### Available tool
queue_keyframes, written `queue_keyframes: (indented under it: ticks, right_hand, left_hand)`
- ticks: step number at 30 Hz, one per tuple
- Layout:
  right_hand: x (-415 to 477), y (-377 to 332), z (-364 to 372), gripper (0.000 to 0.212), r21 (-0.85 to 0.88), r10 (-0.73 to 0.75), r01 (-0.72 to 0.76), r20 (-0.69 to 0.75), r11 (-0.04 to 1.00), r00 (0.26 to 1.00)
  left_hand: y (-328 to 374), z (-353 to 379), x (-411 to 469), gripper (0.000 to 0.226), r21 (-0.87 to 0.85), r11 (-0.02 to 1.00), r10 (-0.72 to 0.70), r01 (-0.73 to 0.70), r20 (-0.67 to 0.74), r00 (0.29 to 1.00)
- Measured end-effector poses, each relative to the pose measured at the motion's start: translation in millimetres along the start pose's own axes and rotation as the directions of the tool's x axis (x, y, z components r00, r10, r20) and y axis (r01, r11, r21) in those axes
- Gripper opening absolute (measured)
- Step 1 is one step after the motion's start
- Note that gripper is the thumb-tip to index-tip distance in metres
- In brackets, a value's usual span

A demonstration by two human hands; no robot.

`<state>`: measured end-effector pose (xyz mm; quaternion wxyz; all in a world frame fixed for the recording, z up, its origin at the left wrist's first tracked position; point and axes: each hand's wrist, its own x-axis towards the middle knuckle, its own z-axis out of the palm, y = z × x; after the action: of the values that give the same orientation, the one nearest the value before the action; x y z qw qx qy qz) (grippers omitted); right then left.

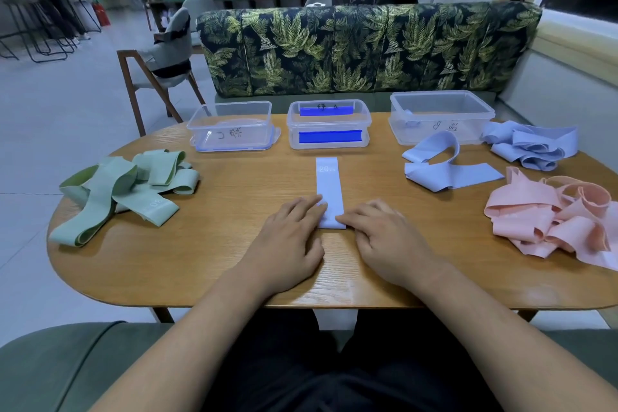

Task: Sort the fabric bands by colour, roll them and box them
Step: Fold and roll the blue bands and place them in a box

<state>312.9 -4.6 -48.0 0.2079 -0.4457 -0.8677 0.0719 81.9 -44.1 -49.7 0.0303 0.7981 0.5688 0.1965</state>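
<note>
My left grip (pixel 288 227) and right grip (pixel 384 231) press flat-fingered on the near end of the band (pixel 329 184), clasping nothing; uneven pushing could skew the roll.

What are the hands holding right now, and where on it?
The pale blue band lying flat: the left hand and right hand both have fingertips on its near end. Pinching or just pressing, I cannot tell.
</note>
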Motion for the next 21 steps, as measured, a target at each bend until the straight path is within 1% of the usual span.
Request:
queue_keyframes:
  ticks: [2,4,5,8,11,13,15,18,19,21]
  right_hand:
    - [0.2,0.6,0.3,0.047,0.000,0.007,-0.007,0.004,1.000,1.000]
    - [0.3,1.1,0.9,0.047,0.001,0.012,-0.012,0.010,1.000,1.000]
    - [0.2,1.0,1.2,0.046,0.002,0.016,-0.016,0.013,1.000,1.000]
    - [-0.9,2.6,2.3,0.045,0.031,0.027,-0.027,0.017,0.999,0.999]
    - [-2.2,4.9,-0.7,0.043,0.174,0.100,-0.089,-0.054,0.981,0.994]
    - [-3.5,5.4,-2.9,0.038,0.218,0.128,-0.108,-0.078,0.970,0.989]
    - [-4.7,4.3,-1.7,0.037,0.198,0.094,-0.076,-0.086,0.977,0.992]
    - [-5.0,4.4,4.0,0.036,0.121,-0.004,0.015,-0.090,0.993,0.996]
    - [-4.1,4.4,5.3,0.038,0.086,-0.022,0.029,-0.078,0.996,0.997]
    - [-1.4,4.2,5.6,0.043,0.038,-0.014,0.016,-0.055,0.999,0.998]
  left_hand:
    - [-2.0,1.0,-1.7,0.051,-0.041,0.998,0.053,-0.055,-0.042,0.998]
    - [-2.2,1.8,-2.7,0.038,-0.039,0.996,0.084,-0.085,-0.030,0.996]
    - [-2.0,1.6,-2.7,0.035,-0.034,0.996,0.082,-0.082,-0.021,0.996]
    - [-0.8,0.0,-2.1,0.038,-0.036,0.997,0.067,-0.068,-0.025,0.997]
    - [-0.4,-1.7,-1.0,0.040,-0.035,0.998,0.050,-0.051,-0.028,0.998]
    - [-0.6,-1.9,-0.6,0.042,-0.027,0.999,0.034,-0.034,-0.029,0.999]
    - [-0.9,-1.9,-0.5,0.044,-0.019,1.000,0.019,-0.019,-0.026,0.999]
    - [-2.7,-0.8,2.6,0.050,-0.017,1.000,-0.012,0.011,-0.009,1.000]
    - [-3.5,-0.3,4.1,0.052,-0.006,1.000,-0.020,0.020,0.001,1.000]
    - [-4.5,0.8,6.9,0.056,0.022,0.999,-0.031,0.031,0.016,0.999]
